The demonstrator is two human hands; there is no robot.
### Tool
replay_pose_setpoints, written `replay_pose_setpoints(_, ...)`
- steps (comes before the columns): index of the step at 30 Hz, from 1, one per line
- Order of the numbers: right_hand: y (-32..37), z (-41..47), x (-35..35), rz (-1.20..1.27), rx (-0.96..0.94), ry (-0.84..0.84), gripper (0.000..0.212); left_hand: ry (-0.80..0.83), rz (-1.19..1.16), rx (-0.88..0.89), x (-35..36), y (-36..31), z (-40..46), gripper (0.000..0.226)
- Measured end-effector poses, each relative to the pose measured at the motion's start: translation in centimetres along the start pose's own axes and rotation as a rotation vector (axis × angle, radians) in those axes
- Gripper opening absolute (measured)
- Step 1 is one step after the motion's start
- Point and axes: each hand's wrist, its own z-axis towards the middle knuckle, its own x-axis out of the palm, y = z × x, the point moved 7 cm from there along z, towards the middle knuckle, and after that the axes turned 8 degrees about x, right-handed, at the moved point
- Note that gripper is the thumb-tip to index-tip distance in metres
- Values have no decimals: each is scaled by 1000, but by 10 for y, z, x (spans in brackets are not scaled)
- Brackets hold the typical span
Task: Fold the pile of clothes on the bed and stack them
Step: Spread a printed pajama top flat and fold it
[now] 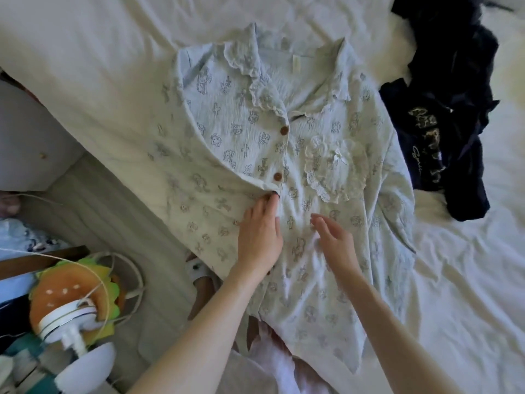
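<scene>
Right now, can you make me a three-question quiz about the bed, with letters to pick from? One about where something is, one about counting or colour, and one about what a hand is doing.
1. Where are the dark clothes?
A. to the right of the pale shirt
B. under the shirt
C. on the floor

2. How many brown buttons show above the left hand?
A. none
B. two
C. five

3. What is the right hand doing?
A. holding a hanger
B. gripping the dark clothes
C. open over the shirt, holding nothing

Answers:
1 A, the dark heap lies on the white sheet beside the shirt's right edge.
2 B, two brown buttons sit on the front strip.
3 C, its fingers are relaxed with nothing between them.
</scene>
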Motion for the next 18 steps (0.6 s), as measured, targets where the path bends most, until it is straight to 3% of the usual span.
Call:
replay_pose_setpoints(4, 17, 4, 5, 36, -26, 43, 22, 104, 259, -28, 21, -5, 1, 63)
replay_pose_setpoints(10, 40, 28, 21, -23, -49, 62, 24, 193, 336, 7, 29, -8, -12, 66)
replay_pose_setpoints(14, 59, 42, 40, -295, -120, 129, 22, 262, 228, 99, 35, -11, -19, 61)
replay_pose_setpoints(18, 60, 53, 48, -635, -174, 117, 20, 273, -33, 221, 30, -14, -32, 50)
